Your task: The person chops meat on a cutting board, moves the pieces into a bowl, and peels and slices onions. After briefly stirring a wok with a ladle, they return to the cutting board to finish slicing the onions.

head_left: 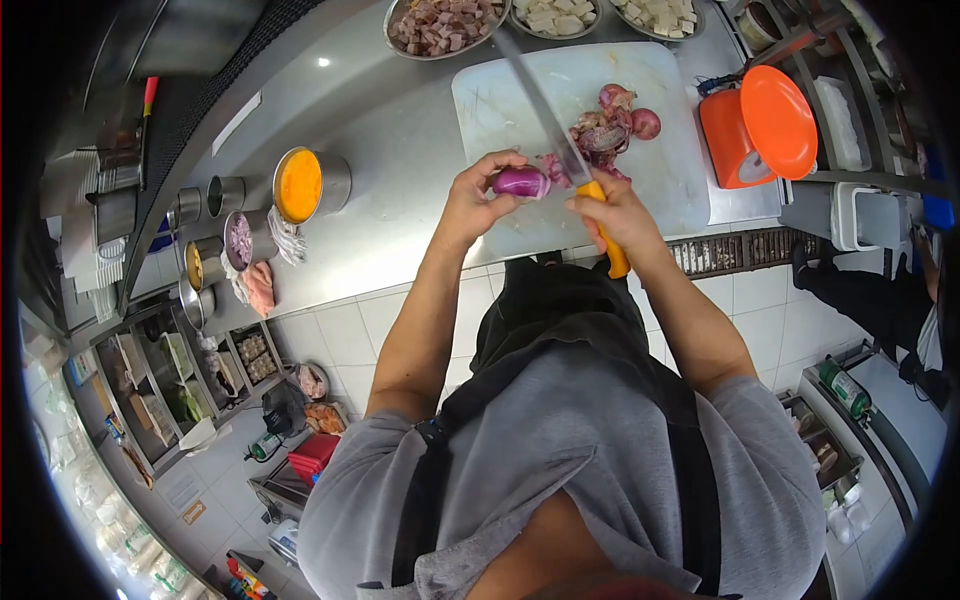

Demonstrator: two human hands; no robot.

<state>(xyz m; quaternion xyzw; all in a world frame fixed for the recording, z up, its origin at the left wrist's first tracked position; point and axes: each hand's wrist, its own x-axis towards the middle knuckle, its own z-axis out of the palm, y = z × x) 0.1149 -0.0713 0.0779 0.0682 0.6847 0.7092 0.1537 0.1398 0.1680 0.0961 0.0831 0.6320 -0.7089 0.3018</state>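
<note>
My left hand (474, 196) is closed around a peeled red onion (520, 182) above the near edge of the white cutting board (490, 100). The yellow handle of a long knife (545, 112) is in my right hand (618, 212). Its blade points away from me across the board, close to the onion's right end. Onion skins (600, 138) lie in a heap beyond my right hand. A whole red onion (646, 124) sits at the heap's right side, with another onion partly in its skin beside it.
Bowls of diced meat (445, 28) and white cubes (556, 16) stand behind the board. An orange scale (738, 140) is at the right. Metal pots, one with orange contents (301, 186), stand left. Another person's leg (850, 290) shows at far right.
</note>
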